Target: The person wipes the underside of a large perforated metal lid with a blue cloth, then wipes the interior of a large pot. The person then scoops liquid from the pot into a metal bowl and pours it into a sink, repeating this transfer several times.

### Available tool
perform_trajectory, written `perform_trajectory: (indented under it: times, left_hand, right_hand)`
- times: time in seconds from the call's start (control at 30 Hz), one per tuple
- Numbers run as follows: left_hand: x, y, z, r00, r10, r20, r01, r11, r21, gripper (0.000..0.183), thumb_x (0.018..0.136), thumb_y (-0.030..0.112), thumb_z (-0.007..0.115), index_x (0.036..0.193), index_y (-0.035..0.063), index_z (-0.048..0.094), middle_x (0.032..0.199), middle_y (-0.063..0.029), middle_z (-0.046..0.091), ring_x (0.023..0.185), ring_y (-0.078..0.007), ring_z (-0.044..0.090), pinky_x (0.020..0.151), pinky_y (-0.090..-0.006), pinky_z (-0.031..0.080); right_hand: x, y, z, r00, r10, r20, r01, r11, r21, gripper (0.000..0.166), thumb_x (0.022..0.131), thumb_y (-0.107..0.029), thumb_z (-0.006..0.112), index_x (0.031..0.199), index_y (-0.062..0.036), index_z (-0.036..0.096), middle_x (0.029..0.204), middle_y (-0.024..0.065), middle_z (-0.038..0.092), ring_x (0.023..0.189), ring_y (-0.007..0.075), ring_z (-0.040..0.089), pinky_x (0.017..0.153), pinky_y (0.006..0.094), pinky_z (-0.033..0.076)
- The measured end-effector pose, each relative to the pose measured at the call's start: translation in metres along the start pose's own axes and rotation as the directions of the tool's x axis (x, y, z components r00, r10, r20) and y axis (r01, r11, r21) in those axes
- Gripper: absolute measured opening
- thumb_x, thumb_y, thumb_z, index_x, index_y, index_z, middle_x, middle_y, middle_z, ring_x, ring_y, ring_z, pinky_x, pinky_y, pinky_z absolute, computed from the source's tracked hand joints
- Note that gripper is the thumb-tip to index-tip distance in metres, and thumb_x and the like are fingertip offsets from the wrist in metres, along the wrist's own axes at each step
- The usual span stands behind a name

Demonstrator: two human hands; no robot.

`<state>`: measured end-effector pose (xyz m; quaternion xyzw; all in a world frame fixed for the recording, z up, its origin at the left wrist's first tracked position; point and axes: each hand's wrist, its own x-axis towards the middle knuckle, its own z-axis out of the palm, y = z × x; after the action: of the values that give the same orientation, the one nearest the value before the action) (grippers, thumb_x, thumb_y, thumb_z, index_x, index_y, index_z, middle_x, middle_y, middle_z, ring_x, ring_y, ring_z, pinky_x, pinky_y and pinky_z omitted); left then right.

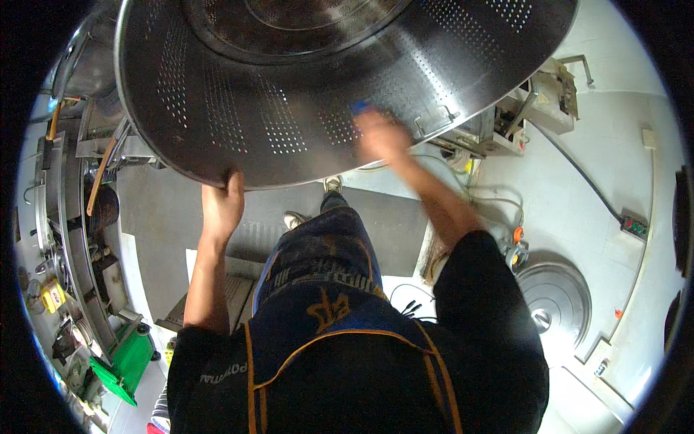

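A very large round perforated metal basin or strainer (314,114) spans the top of the view, tilted, with bands of small holes and a small wire handle near its right rim. My left hand (223,203) grips its lower rim, the thumb over the edge and the fingers hidden beneath. Against the perforated inner face, right of centre, my right hand (379,133) is blurred; it holds a small blue object (359,107), too blurred to identify. The basin hides whatever lies behind it.
Metal kitchen shelving (73,217) with wooden-handled tools runs along the left, above a green bin (130,361). At right are metal equipment (547,97), a power strip (634,225) and a round metal lid (558,304). A dark mat (379,228) lies underfoot.
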<state>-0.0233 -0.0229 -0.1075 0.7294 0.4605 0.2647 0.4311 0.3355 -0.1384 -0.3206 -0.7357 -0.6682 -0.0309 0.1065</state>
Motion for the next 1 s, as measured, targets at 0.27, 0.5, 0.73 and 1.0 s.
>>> perform_trajectory:
  times: [0.27,0.5,0.73,1.0]
  left_hand:
    - [0.008,0.006,0.007,0.991,0.106,-0.077,-0.096,0.988,0.120,0.017,0.095,0.012,0.050,0.089,-0.0035,0.053,0.072,-0.0037,0.048,0.070,-0.0109,0.045,0.059,-0.0308,0.041]
    - [0.001,0.034,0.001,0.995,0.032,-0.090,-0.030,0.999,0.018,0.014,0.089,0.006,0.051,0.094,-0.0060,0.057,0.076,-0.0168,0.059,0.073,-0.0221,0.058,0.067,-0.0375,0.048]
    - [0.010,0.026,0.014,0.998,-0.066,-0.025,0.069,0.988,0.137,0.022,0.089,0.011,0.054,0.104,-0.0055,0.057,0.093,-0.0220,0.063,0.088,-0.0309,0.061,0.080,-0.0404,0.048]
    - [0.009,0.027,0.008,0.998,-0.006,-0.061,0.018,0.981,0.193,0.014,0.090,0.005,0.052,0.099,-0.0063,0.053,0.083,-0.0172,0.058,0.078,-0.0241,0.058,0.072,-0.0376,0.049]
  right_hand:
    - [0.050,-0.164,-0.009,0.975,0.112,-0.192,0.066,0.680,0.730,0.037,0.081,-0.009,0.056,0.118,-0.0072,0.063,0.122,0.0224,0.061,0.106,0.0373,0.062,0.089,0.0427,0.052]
    - [0.056,0.060,-0.078,0.998,0.043,0.039,-0.017,0.860,-0.511,0.034,0.087,-0.012,0.045,0.114,0.0028,0.060,0.125,0.0240,0.056,0.121,0.0340,0.049,0.101,0.0423,0.042]
    - [0.128,-0.124,0.010,0.910,0.155,0.384,-0.361,0.752,0.552,0.031,0.098,-0.019,0.044,0.119,-0.0061,0.062,0.116,0.0178,0.065,0.103,0.0271,0.062,0.090,0.0394,0.047]
    - [0.089,-0.023,-0.008,0.765,0.278,0.581,-0.430,0.892,0.140,0.028,0.089,-0.013,0.046,0.111,-0.0048,0.061,0.114,0.0218,0.062,0.100,0.0362,0.062,0.079,0.0484,0.051]
